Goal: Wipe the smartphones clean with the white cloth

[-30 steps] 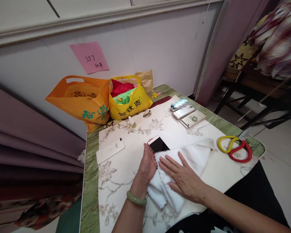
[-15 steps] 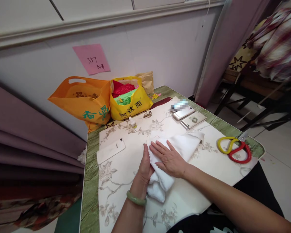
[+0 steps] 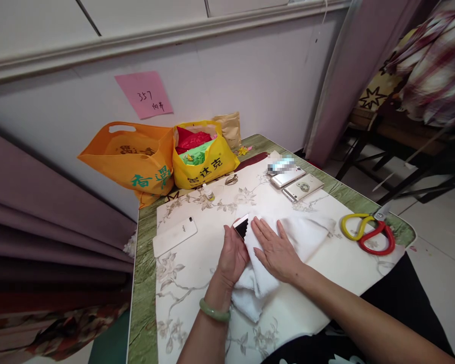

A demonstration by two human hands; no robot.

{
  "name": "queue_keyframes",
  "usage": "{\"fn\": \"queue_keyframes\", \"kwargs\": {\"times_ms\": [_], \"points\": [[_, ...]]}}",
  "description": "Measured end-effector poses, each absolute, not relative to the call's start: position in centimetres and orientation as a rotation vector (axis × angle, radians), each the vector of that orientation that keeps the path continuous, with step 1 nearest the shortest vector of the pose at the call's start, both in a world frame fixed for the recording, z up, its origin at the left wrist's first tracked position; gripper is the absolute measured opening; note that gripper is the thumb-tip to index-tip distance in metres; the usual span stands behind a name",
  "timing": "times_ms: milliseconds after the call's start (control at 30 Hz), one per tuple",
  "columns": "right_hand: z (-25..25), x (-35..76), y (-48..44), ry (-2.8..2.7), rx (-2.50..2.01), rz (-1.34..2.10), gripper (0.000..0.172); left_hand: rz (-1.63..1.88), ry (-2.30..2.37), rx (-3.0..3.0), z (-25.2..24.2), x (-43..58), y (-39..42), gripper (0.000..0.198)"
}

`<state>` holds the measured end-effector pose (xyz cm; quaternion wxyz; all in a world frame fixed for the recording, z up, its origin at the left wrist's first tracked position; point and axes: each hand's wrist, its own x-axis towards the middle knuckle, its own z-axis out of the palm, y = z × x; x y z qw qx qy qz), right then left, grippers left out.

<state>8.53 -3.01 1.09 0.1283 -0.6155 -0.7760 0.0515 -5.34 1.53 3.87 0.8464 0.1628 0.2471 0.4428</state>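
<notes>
I see only one end of the phone [image 3: 240, 227]; the white cloth [image 3: 261, 270] covers the rest. Some of the left hand's [image 3: 233, 255] fingers are out of my sight beneath them. The right hand [image 3: 276, 250] hides the cloth under its palm. Pixelation blurs an item [image 3: 281, 165] beside the silver phone [image 3: 287, 177], so I can't identify it. My view's lower edge cuts off both forearms [image 3: 364, 313].

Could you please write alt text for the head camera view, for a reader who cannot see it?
A person's left hand holds a dark-screened phone partly covered by a white cloth, and the right hand lies flat on the cloth. On the table are a white phone, scissors, an orange bag and a yellow bag.
</notes>
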Motion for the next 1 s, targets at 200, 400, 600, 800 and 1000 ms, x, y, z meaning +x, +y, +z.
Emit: {"fn": "queue_keyframes", "kwargs": {"times_ms": [200,400,600,800,1000], "points": [[0.7,9.6,-6.4,-2.276,-1.777,0.028,0.068,0.867,0.565,0.383,4.1,-5.7,1.3,0.056],[0.7,10.6,-9.2,-2.302,-1.750,-0.021,0.074,0.857,0.593,0.420,4.1,-5.7,1.3,0.057],[0.8,11.3,-11.6,-2.360,-1.629,0.067,0.077,0.864,0.580,0.395,4.6,-5.5,1.2,0.054],[1.3,11.1,-11.1,-2.485,-1.489,0.151,0.073,0.858,0.530,0.372,4.9,-5.4,1.0,0.056],[3.1,10.0,-8.5,-2.550,-1.363,0.313,0.063,0.885,0.575,0.362,3.8,-5.6,1.3,0.060]]}}
